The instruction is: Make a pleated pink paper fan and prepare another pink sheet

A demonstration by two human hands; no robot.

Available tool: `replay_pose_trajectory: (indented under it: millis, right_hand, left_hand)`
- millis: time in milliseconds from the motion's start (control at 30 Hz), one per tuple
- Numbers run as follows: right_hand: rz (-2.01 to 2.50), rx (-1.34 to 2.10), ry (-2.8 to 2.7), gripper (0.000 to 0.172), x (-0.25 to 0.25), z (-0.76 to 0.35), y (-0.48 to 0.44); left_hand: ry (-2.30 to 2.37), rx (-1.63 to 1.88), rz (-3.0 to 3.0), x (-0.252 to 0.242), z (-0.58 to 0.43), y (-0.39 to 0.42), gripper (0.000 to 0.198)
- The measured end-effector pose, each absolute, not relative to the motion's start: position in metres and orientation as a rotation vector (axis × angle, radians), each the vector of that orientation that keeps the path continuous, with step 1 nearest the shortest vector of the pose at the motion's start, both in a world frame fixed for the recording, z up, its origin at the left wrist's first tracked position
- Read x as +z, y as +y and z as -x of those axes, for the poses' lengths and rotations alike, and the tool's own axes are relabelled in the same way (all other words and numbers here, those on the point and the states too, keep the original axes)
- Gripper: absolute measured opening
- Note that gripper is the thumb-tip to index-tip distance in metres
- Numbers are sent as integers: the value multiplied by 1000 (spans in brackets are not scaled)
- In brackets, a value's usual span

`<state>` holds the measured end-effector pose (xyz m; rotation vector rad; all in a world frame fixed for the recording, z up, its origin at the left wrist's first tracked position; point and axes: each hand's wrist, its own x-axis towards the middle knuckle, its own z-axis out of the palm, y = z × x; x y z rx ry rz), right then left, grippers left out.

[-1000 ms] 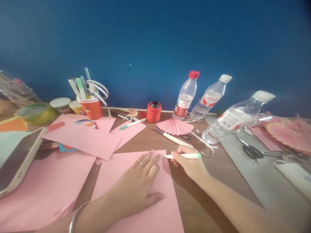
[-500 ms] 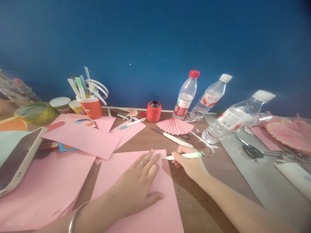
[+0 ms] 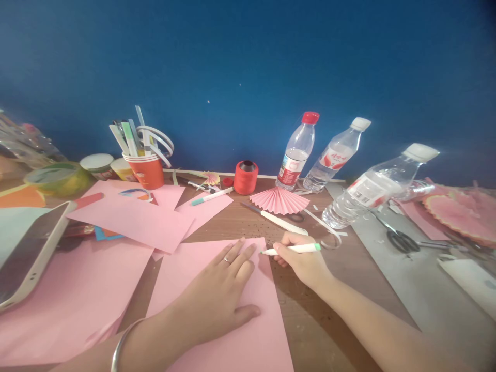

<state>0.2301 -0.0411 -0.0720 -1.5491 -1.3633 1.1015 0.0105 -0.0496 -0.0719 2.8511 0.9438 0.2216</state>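
- Fingers of right hand [image 3: 300, 261] pinch white pen [image 3: 291, 249], tip at pink sheet [image 3: 217, 305] edge, poised for marking.
- Left hand [image 3: 217, 297] lies flat, fingers spread, pinning sheet against slip.

A single head-worn camera looks forward and down from close above the table [image 3: 310, 330], facing the blue wall [image 3: 248, 67] at 12 o'clock, with both forearms entering from 6 o'clock and bottles [image 3: 333, 155] standing toward 1 o'clock.
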Motion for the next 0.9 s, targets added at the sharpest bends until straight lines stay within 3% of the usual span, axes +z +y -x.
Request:
replay_pose_trajectory:
  millis: [667, 900]
  right_hand:
    - [1551, 1019, -1543, 27, -67, -233, -42]
    - [1523, 1130, -1277, 27, -70, -232, -41]
  left_hand:
    - [928, 243, -2840, -70, -10, -50, 79]
    - [933, 264, -2838, -72, -9, -50, 78]
